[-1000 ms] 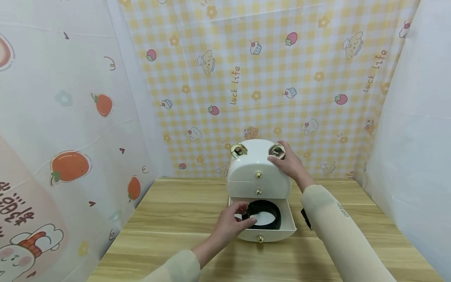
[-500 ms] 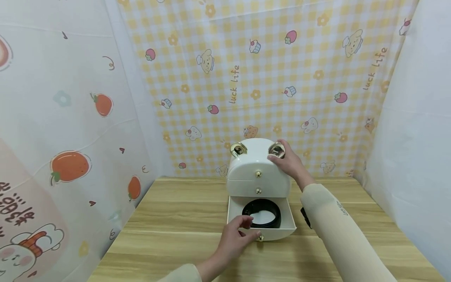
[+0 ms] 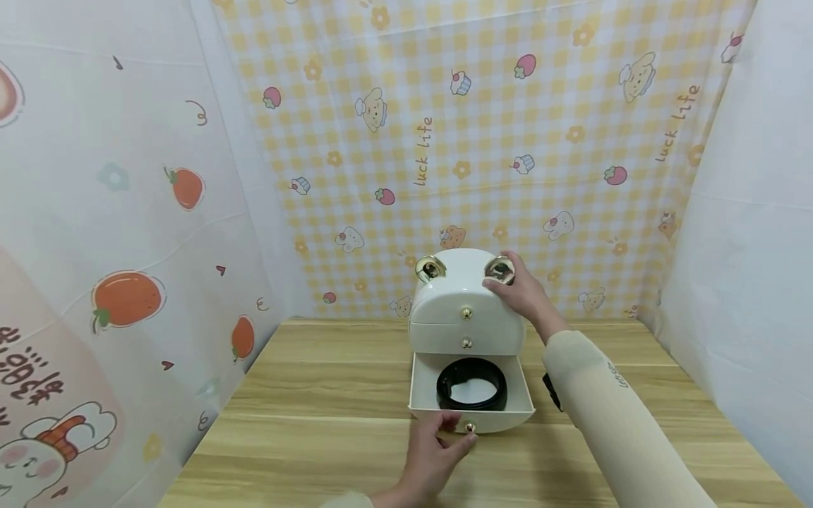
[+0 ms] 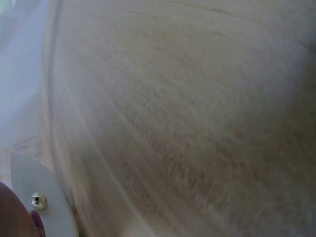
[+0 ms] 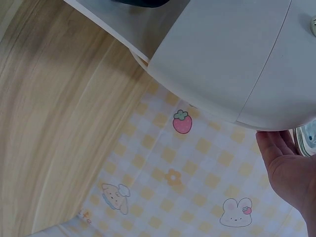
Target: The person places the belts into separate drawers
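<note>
A small white drawer box (image 3: 470, 339) with two gold rings like ears stands on the wooden table. Its bottom drawer (image 3: 524, 391) is pulled out, and a coiled black belt (image 3: 473, 406) lies inside. My left hand (image 3: 432, 451) is at the front of this drawer, thumb and fingers apart beside its gold knob (image 3: 470, 427). In the left wrist view only part of that hand shows, near a gold knob (image 4: 39, 201). My right hand (image 3: 524, 291) grips the box's upper right side by the right gold ring (image 3: 500, 271), thumb on the front edge.
Two more gold knobs mark the shut upper drawers (image 3: 438, 339). A checked cloth (image 3: 470, 141) with printed cartoons hangs behind the table (image 3: 330, 395). White cloths (image 3: 730, 247) hang at both sides.
My left hand has come away from the belt, drawn back over the drawer's front wall and down to the knob. The belt stays in the drawer. My right hand keeps its place.
</note>
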Motion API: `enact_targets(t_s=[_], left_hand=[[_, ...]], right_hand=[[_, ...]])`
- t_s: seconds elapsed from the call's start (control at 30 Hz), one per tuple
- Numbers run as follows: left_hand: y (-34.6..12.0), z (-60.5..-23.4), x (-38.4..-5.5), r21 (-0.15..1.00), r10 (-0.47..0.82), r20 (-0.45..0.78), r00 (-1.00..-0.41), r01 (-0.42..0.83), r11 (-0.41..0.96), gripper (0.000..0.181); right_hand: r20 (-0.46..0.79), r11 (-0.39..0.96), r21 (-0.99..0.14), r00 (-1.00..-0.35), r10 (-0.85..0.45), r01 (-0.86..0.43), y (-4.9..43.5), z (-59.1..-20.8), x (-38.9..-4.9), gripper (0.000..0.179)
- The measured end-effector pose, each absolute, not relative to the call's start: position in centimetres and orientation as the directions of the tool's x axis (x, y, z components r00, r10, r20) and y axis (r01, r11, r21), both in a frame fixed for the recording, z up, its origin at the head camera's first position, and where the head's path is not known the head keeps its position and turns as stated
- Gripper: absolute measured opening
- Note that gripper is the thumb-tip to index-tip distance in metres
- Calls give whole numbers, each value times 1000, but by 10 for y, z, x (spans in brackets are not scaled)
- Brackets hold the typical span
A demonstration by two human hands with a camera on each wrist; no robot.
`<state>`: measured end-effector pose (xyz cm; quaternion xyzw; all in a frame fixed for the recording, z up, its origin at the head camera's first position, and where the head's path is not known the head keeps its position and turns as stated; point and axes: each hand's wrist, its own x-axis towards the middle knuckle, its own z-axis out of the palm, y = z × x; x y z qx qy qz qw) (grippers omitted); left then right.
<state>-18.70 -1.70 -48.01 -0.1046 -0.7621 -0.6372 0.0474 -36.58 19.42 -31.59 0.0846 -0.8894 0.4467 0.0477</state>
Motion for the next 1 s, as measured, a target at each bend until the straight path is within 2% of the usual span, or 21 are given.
enact_targets(t_s=[0.3,0.5,1.0], left_hand=[[-2,-497,-186,961,-39,207,-978,196,195,29],[7,-506,-188,957,-149,243,-959,211,201,27],[21,-519,-192,976,-241,151,-959,106,190,21]], right_hand=[[147,588,-789,-984,-104,-179,195,-315,-365,81],[139,586,-792,-985,-103,-173,194,-314,-364,80],[156,586,-789,-983,-97,-183,194,-316,-365,79]])
